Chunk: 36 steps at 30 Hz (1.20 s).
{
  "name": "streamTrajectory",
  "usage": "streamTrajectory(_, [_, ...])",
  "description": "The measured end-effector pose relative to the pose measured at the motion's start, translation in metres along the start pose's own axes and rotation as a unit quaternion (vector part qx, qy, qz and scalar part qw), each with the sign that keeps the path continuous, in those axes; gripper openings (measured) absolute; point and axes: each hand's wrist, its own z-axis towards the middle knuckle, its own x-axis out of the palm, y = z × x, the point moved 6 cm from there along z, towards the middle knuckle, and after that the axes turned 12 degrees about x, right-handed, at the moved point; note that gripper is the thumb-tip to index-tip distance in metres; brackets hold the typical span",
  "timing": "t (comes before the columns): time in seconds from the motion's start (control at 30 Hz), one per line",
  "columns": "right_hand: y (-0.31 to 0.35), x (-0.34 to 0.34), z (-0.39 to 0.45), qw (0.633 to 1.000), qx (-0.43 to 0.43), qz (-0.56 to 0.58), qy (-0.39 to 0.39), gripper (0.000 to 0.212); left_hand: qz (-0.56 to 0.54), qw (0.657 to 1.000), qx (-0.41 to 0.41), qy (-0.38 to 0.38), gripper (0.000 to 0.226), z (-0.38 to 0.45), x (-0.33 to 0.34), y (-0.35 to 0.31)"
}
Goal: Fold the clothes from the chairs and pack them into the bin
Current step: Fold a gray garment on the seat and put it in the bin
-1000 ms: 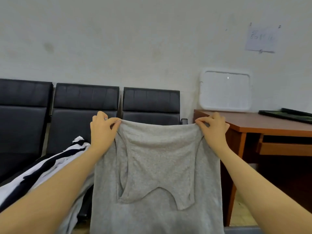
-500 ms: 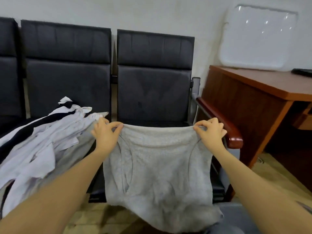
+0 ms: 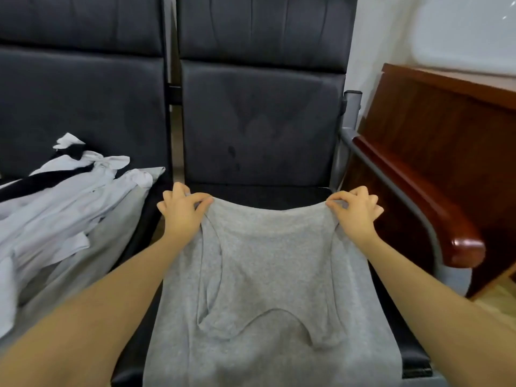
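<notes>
Garment: a grey tank top (image 3: 268,289) was held over the seat of the right-hand black chair (image 3: 262,127), its far edge raised and the rest draped toward the viewer; a strap-and-neckline outline showed through the upper layer, so it was judged to be already doubled over.
Left hand: the left hand (image 3: 181,210) was clamped on the far left corner of the cloth, pinched between thumb and fingers.
Right hand: the right hand (image 3: 354,212) was clamped on the far right corner in the same pinch, the other fingers spread.
Spacing: the hands were held well apart, so the far edge was kept fairly taut and nearly level.
Step in hand: laying the garment flat on the seat for the next fold was judged to be the step.
How it is best done: the far edge should be lowered evenly with both corners kept level, and the slack wrinkle near the left side smoothed out before any fold is made.
Risk: the near part might slide off the front of the seat if tension were released unevenly.
Waiting pile: white and black clothes (image 3: 55,208) were heaped on the neighbouring chair, just beside the left arm.
Bin: not seen in this view.
Right side: a wooden bench (image 3: 446,129) stood by the chair.
</notes>
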Motion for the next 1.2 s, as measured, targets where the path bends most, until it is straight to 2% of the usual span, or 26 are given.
streamTrajectory(0.17, [0.01, 0.016, 0.03, 0.998, -0.045, -0.03, -0.038, 0.011, 0.056, 0.997, 0.059, 0.009, 0.021, 0.033, 0.017, 0.011])
streamTrajectory(0.3, [0.005, 0.044, 0.023, 0.999, -0.042, -0.029, -0.017, 0.012, 0.161, 0.977, 0.054, 0.127, 0.048, 0.011, 0.044, 0.022])
streamTrajectory(0.37, [-0.001, 0.057, 0.012, 0.998, -0.042, -0.037, 0.002, 0.012, 0.131, 0.981, 0.055, 0.133, 0.052, -0.01, 0.048, 0.015])
streamTrajectory(0.47, [-0.01, 0.063, 0.001, 0.999, -0.03, -0.033, 0.015, 0.011, 0.097, 0.982, 0.015, 0.162, 0.049, -0.048, 0.051, 0.003])
streamTrajectory(0.6, [-0.01, 0.055, -0.005, 1.0, -0.024, -0.018, 0.008, 0.011, 0.128, 0.942, -0.029, 0.308, 0.064, -0.09, 0.063, 0.015])
streamTrajectory(0.67, [-0.01, 0.054, -0.006, 0.999, -0.025, -0.018, 0.007, 0.01, 0.124, 0.93, -0.03, 0.345, 0.065, -0.088, 0.065, 0.024])
streamTrajectory(0.8, [-0.009, 0.054, -0.003, 0.999, -0.03, -0.016, 0.003, 0.01, 0.073, 0.949, -0.041, 0.303, 0.067, -0.072, 0.063, 0.028])
streamTrajectory(1.03, [-0.012, 0.072, 0.011, 0.998, -0.049, -0.036, 0.014, 0.011, 0.084, 0.97, 0.056, 0.22, 0.045, -0.001, 0.079, 0.016])
streamTrajectory(1.1, [-0.012, 0.078, 0.018, 0.997, -0.063, -0.035, 0.02, 0.013, 0.084, 0.966, 0.06, 0.239, 0.042, 0.019, 0.091, 0.022])
streamTrajectory(1.2, [-0.013, 0.088, 0.028, 0.996, -0.074, -0.014, 0.041, 0.014, 0.068, 0.949, 0.03, 0.305, 0.039, 0.027, 0.107, 0.04])
